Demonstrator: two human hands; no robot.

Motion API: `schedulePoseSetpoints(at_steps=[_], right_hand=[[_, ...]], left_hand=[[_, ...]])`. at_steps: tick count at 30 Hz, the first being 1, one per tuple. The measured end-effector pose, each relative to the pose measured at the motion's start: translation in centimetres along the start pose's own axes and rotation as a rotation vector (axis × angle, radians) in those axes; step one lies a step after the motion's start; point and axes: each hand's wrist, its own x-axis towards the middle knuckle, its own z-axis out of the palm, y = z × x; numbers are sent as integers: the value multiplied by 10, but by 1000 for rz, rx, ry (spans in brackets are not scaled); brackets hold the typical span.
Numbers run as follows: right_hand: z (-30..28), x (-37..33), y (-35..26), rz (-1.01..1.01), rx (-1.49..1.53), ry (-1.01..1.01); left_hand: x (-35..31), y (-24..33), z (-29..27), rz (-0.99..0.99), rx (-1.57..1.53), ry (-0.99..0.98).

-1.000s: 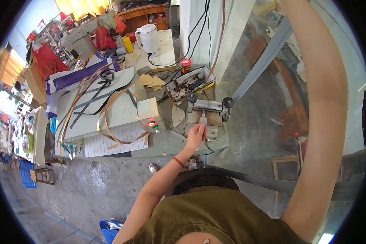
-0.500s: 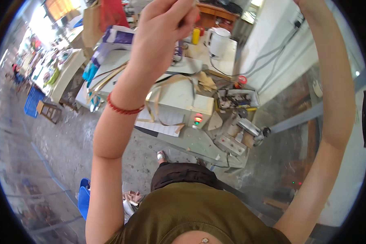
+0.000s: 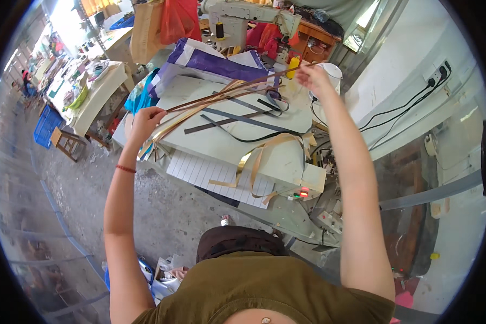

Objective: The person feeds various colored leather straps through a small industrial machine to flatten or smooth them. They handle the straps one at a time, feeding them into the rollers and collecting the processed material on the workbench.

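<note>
A long, thin brown strip [image 3: 243, 83] stretches across the white machine table [image 3: 200, 141], slanting up to the right. Its left end is pinched between the thumb and fingers of my left hand [image 3: 145, 125], over the table's left edge. My right hand [image 3: 315, 81] has its fingers closed at the strip's other end, near a white kettle. Beneath the strip lie a bundle of gold and tan strips [image 3: 170, 125] and several dark strips [image 3: 237, 116]. A looped gold-and-tan strip [image 3: 254, 162] hangs over the table's near edge.
A purple and white plastic bag [image 3: 216, 67] lies behind the strips, with a sewing machine [image 3: 240, 19] beyond. The white kettle [image 3: 332, 73] stands by the right wall, where black cords [image 3: 402, 109] hang. Lined paper [image 3: 200, 175] lies at the front. A wooden stool [image 3: 66, 141] stands left.
Both hands have come down from high in the view and moved apart. The brown strip now shows stretched between them. The view has shifted, bringing more of the table and the sewing machine into sight.
</note>
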Motion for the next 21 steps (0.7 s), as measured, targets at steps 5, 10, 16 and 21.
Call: schedulePoseSetpoints(at_steps=[5,10,16,21], right_hand=[[-1,-34,42,119,-916,-199],[-25,-128,85,-194,-1408,-227],[-16,-141,79,-320,-1182,-111],[-19,-144,71,-213,-687,-157]], left_hand=[[17,-10,50,248,258,137],[-3,72,124,478,-135,-197],[-10,138,216,605,-109,-271],[-3,145,257,561,-226,-202]])
